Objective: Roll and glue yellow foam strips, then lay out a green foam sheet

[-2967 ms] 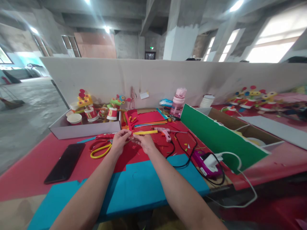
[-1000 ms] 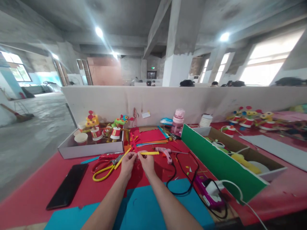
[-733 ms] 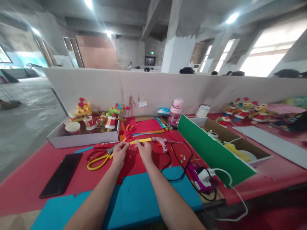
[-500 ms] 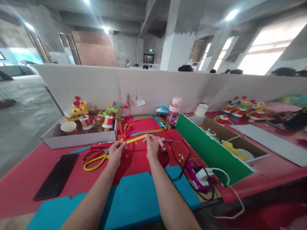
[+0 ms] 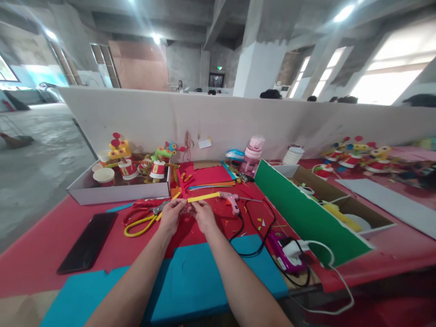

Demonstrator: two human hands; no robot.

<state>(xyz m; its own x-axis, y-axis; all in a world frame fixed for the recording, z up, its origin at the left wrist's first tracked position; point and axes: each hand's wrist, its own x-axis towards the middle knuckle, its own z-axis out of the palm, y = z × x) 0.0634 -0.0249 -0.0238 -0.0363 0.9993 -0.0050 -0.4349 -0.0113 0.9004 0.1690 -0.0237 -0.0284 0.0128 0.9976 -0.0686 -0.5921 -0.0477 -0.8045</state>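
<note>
Both hands meet over the red tabletop, fingertips nearly touching. My left hand (image 5: 172,215) is closed in a pinch at the crossing of a red paper strip (image 5: 182,187) and a yellow paper strip (image 5: 204,197). The red one points away from me; the yellow one stretches right toward the glue gun. Just beside it, my right hand (image 5: 204,216) pinches at the near end of the strips. The fingertips hide the exact joint. Yellow-handled scissors (image 5: 139,229) and red-handled pliers (image 5: 138,210) lie left of my left hand. A pink glue gun (image 5: 231,202) lies beyond my right hand.
A white box (image 5: 119,194) with paper-cup figures stands at the left, a green-sided box (image 5: 306,218) at the right. A black phone (image 5: 87,243) lies front left. Cables run from a purple power strip (image 5: 286,254). Blue sheets (image 5: 204,281) cover the near edge.
My right hand has slid left along the yellow strip, from its far end to beside my left hand. The view has shifted slightly.
</note>
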